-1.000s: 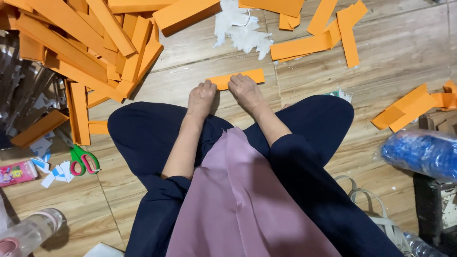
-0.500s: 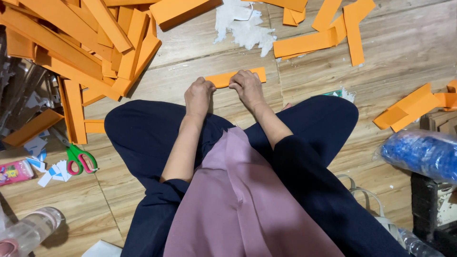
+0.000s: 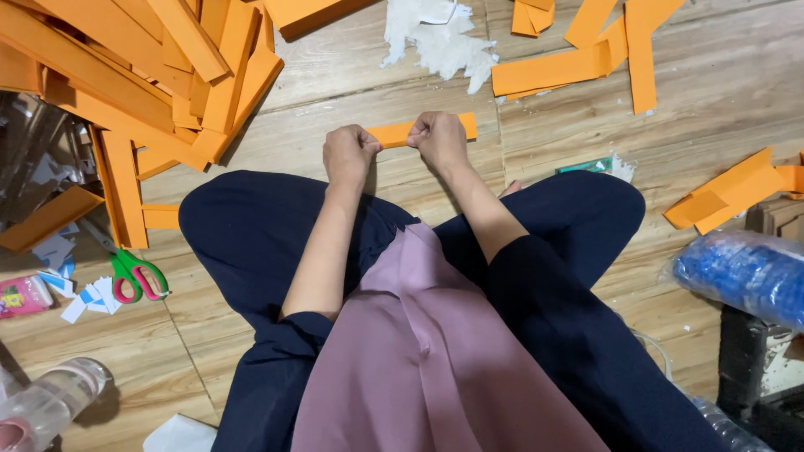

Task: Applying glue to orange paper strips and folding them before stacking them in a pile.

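Both hands pinch one orange paper strip (image 3: 423, 130) just above the wooden floor (image 3: 352, 109), ahead of the person's crossed legs. The left hand (image 3: 349, 156) is curled closed on the strip's left end, and the right hand (image 3: 439, 138) is curled closed on its middle. A heap of orange strips (image 3: 142, 75) lies left of it, scissors (image 3: 130, 272) nearer the left knee.

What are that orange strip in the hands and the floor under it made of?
The orange strip, pinched between the left hand and the right hand, looks like matte paper or thin card: flat, thin, straight cut edges. The floor looks like wood-pattern laminate or vinyl planks, with grain lines, visible seams and a slight sheen; real wood can't be ruled out.
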